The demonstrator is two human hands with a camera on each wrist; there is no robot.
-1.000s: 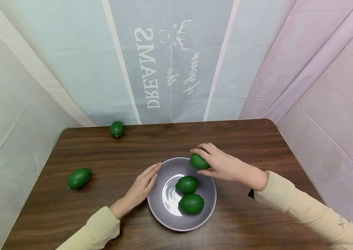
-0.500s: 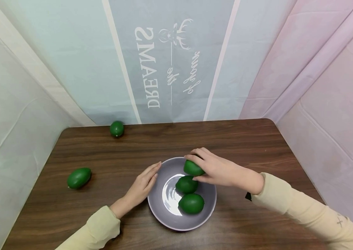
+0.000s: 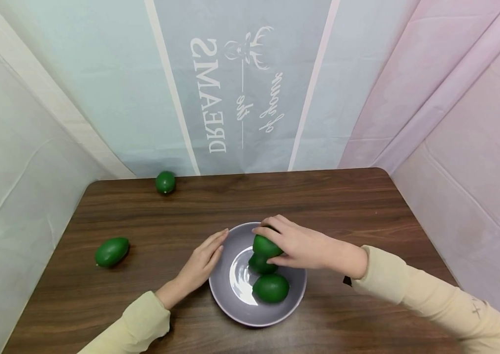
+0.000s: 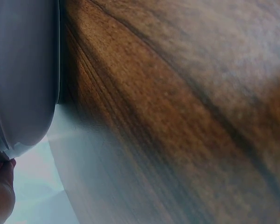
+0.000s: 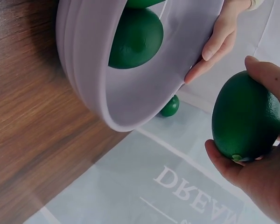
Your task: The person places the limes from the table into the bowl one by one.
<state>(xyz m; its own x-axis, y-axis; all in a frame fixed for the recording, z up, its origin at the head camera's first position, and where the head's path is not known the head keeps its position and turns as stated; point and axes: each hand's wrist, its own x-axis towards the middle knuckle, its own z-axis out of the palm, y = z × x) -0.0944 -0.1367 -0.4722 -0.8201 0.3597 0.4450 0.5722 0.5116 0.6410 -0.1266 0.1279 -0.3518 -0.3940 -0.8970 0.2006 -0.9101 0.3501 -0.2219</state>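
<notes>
In the head view a grey-purple bowl stands near the front middle of the table. My right hand grips a green lime between thumb and fingers, over the bowl's far right part. The right wrist view shows this held lime raised apart from the bowl's wall. Two more limes lie inside: one nearer me, the other partly hidden under the held one. My left hand rests with straight fingers against the bowl's left rim. In the left wrist view, the bowl's outer side fills the left edge.
One lime lies on the table's left side. Another lime sits at the back edge by the hanging cloth. Cloth walls enclose the brown wooden table at left, back and right.
My right hand has carried its lime leftward and toward me, from the far right rim to above the limes in the bowl. The left hand and the bowl have stayed put.
</notes>
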